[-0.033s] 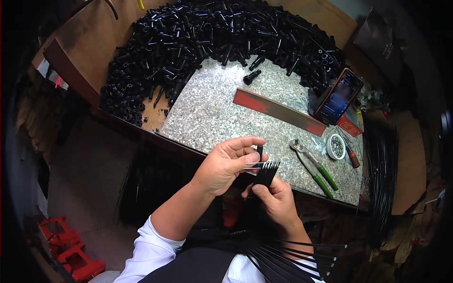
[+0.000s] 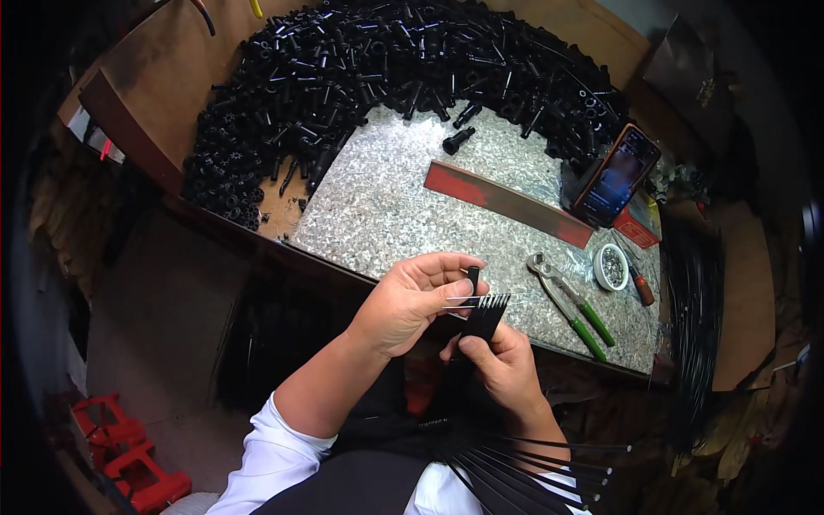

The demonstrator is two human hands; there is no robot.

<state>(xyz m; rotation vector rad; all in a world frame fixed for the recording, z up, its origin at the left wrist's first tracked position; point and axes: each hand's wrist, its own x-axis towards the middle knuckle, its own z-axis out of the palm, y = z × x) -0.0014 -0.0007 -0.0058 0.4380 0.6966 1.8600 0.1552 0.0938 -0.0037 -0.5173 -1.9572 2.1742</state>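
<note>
My left hand [image 2: 399, 300] is closed in a pinch near the table's front edge. Between its thumb and fingers is a small black piece [image 2: 473, 275], mostly covered by the fingertips. Just to the right, my right hand [image 2: 508, 354] grips a flat bundle of thin black rods [image 2: 485, 319] from below, their bright tips side by side at the top. One or two fine, shiny strands run from the left thumb to these tips. Toward my lap, the far ends of several black rods [image 2: 549, 462] fan out past my right forearm.
A large heap of black tubular parts [image 2: 412, 60] rings the speckled tabletop [image 2: 386, 206]. On it lie a red-black flat bar [image 2: 506, 204], green-handled pincers [image 2: 566, 300], a white bowl [image 2: 601, 279] of small metal bits, and an orange-handled screwdriver [image 2: 643, 290]. A phone [image 2: 616, 176] leans at right.
</note>
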